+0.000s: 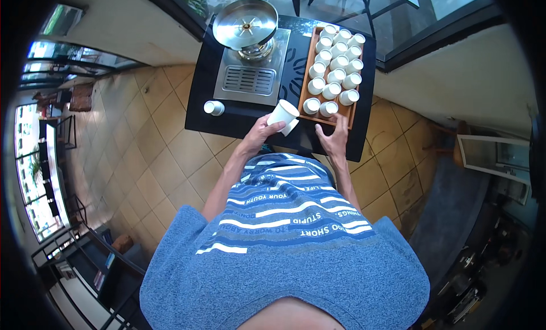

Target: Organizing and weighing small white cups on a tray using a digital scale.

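Note:
My left hand point(263, 133) grips a white paper cup point(283, 111), tilted, its mouth turned up and to the right. Just under it shows part of a second white cup point(291, 126); whether that one is also held or rests on the table, I cannot tell. My right hand point(335, 137) hovers at the front edge of a wooden tray point(303, 91), thumb and fingers spread, nothing between them. Its fingertips come close to a white cup point(329, 108) in the tray's front row; contact is unclear. Several more white cups point(336, 76) stand in rows behind.
A black table point(239, 120) carries everything. Left of the tray is a steel dispenser base with a drip grate point(249, 80) and a round metal pan point(246, 25). One white cup point(214, 108) stands at the table's left. Glass panes point(409, 23) border the far side.

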Motion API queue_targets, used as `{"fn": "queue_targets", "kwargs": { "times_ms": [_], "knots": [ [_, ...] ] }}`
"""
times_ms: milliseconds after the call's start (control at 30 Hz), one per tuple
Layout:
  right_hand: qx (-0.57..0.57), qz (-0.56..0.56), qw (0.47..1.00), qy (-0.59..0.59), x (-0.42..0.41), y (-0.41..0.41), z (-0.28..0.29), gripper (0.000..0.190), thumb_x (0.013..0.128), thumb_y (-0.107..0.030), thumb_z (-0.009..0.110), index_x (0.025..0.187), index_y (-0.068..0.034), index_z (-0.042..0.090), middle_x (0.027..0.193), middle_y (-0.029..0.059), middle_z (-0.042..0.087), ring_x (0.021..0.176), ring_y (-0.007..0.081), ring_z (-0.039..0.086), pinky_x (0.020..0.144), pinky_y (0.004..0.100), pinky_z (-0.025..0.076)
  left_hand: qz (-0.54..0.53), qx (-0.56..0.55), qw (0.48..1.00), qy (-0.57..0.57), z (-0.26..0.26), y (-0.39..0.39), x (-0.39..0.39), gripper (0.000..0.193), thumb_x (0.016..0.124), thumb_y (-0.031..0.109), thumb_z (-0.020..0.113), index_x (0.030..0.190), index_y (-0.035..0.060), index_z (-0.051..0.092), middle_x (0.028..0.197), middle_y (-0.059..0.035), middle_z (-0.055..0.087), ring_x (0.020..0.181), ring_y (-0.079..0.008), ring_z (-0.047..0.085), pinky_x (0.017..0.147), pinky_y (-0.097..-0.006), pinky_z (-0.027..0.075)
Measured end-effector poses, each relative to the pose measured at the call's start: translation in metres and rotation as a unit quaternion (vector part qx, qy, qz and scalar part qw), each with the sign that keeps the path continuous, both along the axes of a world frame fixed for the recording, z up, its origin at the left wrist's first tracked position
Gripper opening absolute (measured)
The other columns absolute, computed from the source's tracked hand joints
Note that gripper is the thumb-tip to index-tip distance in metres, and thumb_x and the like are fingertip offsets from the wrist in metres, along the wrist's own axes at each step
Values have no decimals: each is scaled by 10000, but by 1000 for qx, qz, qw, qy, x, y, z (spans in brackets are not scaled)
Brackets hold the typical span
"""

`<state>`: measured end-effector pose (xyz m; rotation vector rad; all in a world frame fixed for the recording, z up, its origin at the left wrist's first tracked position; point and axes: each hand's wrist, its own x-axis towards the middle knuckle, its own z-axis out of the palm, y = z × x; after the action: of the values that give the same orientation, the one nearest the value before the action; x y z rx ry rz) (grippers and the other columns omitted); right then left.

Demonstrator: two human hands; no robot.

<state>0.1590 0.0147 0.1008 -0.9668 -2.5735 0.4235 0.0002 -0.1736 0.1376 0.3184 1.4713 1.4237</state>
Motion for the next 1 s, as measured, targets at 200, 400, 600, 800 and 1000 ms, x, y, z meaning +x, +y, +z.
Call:
{"fn": "queue_targets", "kwargs": {
  "times_ms": [200, 400, 600, 800, 1000],
  "knots": [
    [-688, 28, 678, 257, -8, -36, 9, 626, 868, -242, 732, 1376, -41, 426, 1055, 116, 572, 868, 189, 617, 787, 335, 541, -36, 57, 998, 9, -18, 28, 12, 660, 869, 430, 697, 1339, 8, 508, 1223, -94, 554, 1162, -188, 517, 1016, -356, 388],
    [-462, 84, 876, 112, 2, -21, -1, 620, 845, -254, 755, 1353, -45, 470, 1062, 126, 572, 837, 246, 602, 818, 381, 528, -109, 62, 992, 34, -15, 41, 18, 672, 861, 342, 735, 1379, 0, 477, 1283, -83, 511, 1179, -182, 504, 1040, -346, 378],
    [-151, 60, 987, -19, 14, 0, 0, 577, 805, -255, 783, 1276, -33, 534, 1105, 148, 552, 935, 315, 599, 866, 417, 498, -153, 82, 980, 101, 3, 44, 29, 683, 858, 291, 750, 1406, 9, 454, 1288, -77, 484, 1176, -185, 505, 1021, -332, 404],
    [-320, -30, 929, 184, 5, 40, -28, 636, 826, -238, 766, 1373, -87, 478, 1229, 168, 535, 1125, 348, 564, 968, 491, 440, -30, -4, 991, 127, -8, 14, 21, 554, 904, 349, 703, 1307, 15, 521, 1180, -99, 539, 1071, -171, 552, 918, -319, 474],
    [-200, -31, 954, 222, -10, 41, -60, 641, 862, -184, 728, 1429, -136, 433, 1302, 163, 533, 1198, 340, 550, 984, 521, 422, 10, -71, 989, 133, -2, 8, 21, 494, 938, 384, 653, 1254, 26, 528, 1043, -80, 594, 940, -142, 580, 841, -303, 487]
  ]
}}
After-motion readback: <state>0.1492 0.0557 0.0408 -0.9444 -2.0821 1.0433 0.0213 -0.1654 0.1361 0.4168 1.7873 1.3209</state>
